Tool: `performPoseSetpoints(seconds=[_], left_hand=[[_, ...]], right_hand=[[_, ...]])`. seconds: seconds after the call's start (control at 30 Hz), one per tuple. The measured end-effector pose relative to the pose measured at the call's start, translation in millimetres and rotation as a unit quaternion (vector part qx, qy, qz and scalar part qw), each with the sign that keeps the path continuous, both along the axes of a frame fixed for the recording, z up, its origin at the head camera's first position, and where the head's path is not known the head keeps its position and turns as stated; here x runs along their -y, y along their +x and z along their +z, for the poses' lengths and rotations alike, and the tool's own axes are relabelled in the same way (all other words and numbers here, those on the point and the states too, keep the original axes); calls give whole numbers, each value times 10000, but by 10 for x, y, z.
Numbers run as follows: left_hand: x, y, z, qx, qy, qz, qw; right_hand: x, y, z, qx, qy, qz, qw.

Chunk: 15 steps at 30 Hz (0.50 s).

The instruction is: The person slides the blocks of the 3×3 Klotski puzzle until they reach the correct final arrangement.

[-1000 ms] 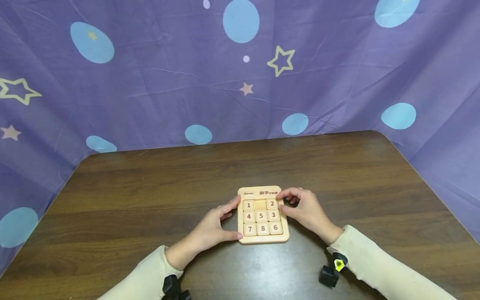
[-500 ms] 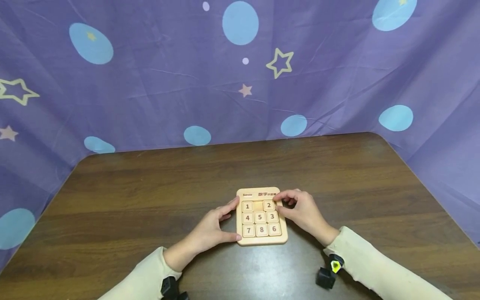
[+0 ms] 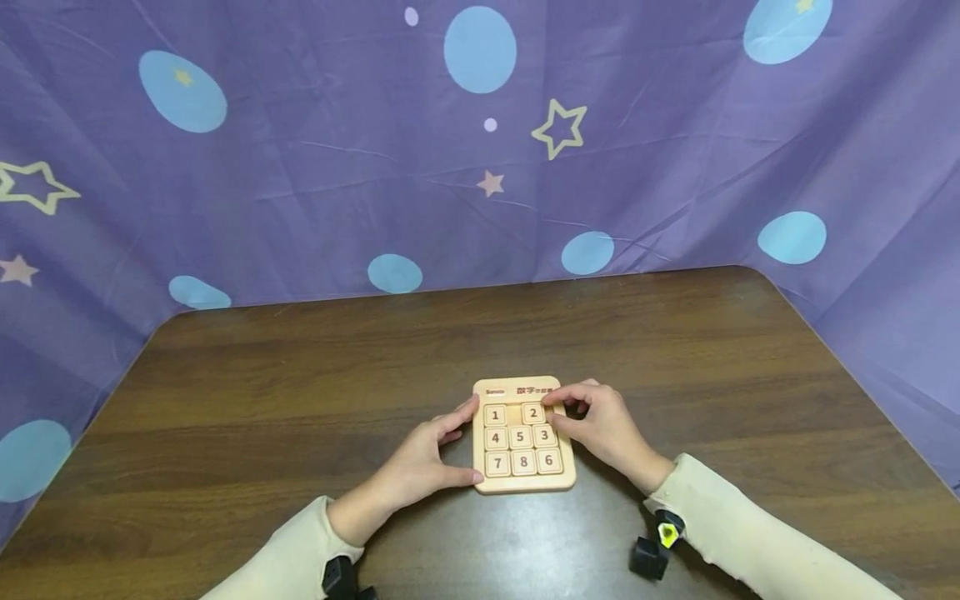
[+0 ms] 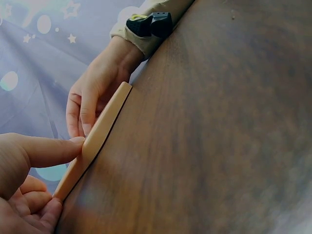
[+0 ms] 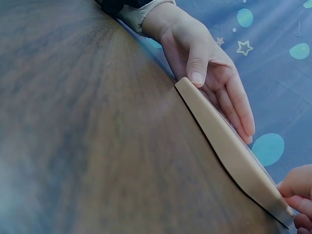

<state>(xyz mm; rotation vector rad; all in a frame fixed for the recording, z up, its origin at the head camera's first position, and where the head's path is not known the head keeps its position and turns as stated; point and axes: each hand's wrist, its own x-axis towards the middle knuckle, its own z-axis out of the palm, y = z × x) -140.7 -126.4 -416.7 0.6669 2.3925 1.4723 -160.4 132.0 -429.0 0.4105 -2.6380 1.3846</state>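
Observation:
A wooden sliding number puzzle (image 3: 525, 486) lies flat on the table in the head view. My left hand (image 3: 415, 463) holds its left side, index fingertip near the upper corner and thumb at the lower one. With thumb and index finger, my right hand (image 3: 609, 427) pinches the right side of the 2 tile (image 3: 532, 413) in the top row. A narrow gap separates that tile from the 1 tile (image 3: 495, 415). Below sit rows 4, 5, 3 and 7, 8, 6. Both wrist views show the board (image 5: 222, 141) edge-on, its numbered face hidden.
The brown wooden table (image 3: 315, 358) extends around the puzzle. Behind it hangs a purple cloth (image 3: 315, 150) printed with stars and blue spots. A black device (image 3: 649, 557) is strapped at the right wrist, another (image 3: 341, 575) at the left.
The 2 tile has slid left from the right column toward the 1 tile, with my right thumb and index finger following it. My left hand stays at the board's left side.

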Motion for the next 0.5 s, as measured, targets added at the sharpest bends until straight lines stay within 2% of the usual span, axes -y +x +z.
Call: performPoseSetpoints(seconds=[0.5], left_hand=[[-5,10,27,21,-21,39,10000]], right_hand=[[61,6,19,57,-32,-109,9999]])
